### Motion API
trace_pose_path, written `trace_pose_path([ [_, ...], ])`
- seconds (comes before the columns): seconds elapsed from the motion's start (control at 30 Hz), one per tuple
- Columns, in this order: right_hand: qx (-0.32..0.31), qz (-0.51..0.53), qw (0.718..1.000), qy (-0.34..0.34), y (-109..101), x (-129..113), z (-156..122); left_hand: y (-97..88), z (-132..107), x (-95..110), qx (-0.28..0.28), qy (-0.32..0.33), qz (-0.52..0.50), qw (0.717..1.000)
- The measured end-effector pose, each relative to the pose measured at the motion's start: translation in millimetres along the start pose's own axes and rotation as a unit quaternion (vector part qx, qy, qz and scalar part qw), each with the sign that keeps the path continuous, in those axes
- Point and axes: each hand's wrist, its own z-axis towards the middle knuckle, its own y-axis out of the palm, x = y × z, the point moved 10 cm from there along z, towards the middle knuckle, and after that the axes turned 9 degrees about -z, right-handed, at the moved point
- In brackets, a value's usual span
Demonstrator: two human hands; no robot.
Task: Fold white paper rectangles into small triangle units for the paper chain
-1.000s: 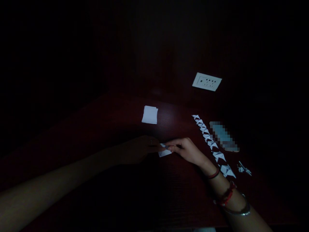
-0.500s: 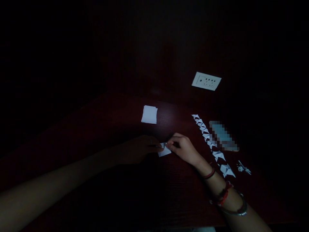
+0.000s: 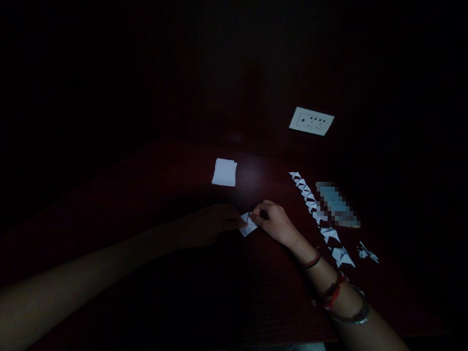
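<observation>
My left hand (image 3: 212, 224) touches the left of a small white folded paper (image 3: 250, 229), grip unclear; my right hand (image 3: 273, 222) pinches its right; slipping could skew creases.

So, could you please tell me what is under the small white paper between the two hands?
Dark reddish tabletop shows around the small white paper; whatever lies directly beneath is covered, so I cannot tell. The left hand and right hand also hide parts of its edges.
</observation>
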Motion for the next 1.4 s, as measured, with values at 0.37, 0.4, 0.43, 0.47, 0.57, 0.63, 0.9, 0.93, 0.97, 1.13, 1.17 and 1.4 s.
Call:
trace_pose_path([
  [0.37,-0.013,-0.017,1.000,0.003,3.0,-0.3,1.6,0.9,4.6,1.0,0.006,-0.009,-0.009,1.000],
  [0.4,-0.015,-0.018,1.000,0.004,3.1,-0.6,1.5,0.6,5.3,2.0,0.008,-0.007,-0.011,1.000],
  [0.43,-0.017,-0.019,1.000,0.004,3.1,-0.8,1.4,0.0,5.7,3.4,0.012,-0.003,-0.013,1.000],
  [0.47,-0.018,-0.021,1.000,0.004,3.2,-1.2,1.3,-0.9,5.8,4.2,0.017,0.000,-0.013,1.000],
  [0.57,-0.025,-0.036,0.999,0.000,4.0,-2.9,0.4,-4.5,3.6,3.5,0.039,0.005,-0.010,0.999],
  [0.63,-0.035,-0.051,0.998,-0.002,5.7,-3.6,-0.8,-4.2,1.0,1.4,0.042,0.012,-0.007,0.999],
  [0.9,-0.065,-0.078,0.995,0.007,9.5,-4.6,-7.6,0.1,1.4,3.4,-0.017,0.020,-0.025,0.999],
  [0.93,-0.063,-0.074,0.995,0.009,8.7,-4.4,-7.9,0.0,2.1,4.6,-0.022,0.019,-0.025,0.999],
  [0.97,-0.062,-0.069,0.996,0.011,8.0,-4.1,-8.1,-0.4,2.5,5.4,-0.022,0.018,-0.025,0.999],
  [1.13,-0.057,-0.023,0.998,0.025,6.4,-0.3,-7.7,1.5,1.9,5.1,-0.019,0.024,-0.029,0.999],
  [1.17,-0.056,-0.018,0.998,0.028,6.3,0.7,-7.5,2.3,1.9,4.8,-0.021,0.024,-0.028,0.999],
  [1.4,-0.040,-0.017,0.998,0.044,4.6,5.2,-6.8,1.5,2.2,3.4,-0.025,0.009,-0.012,1.000],
])
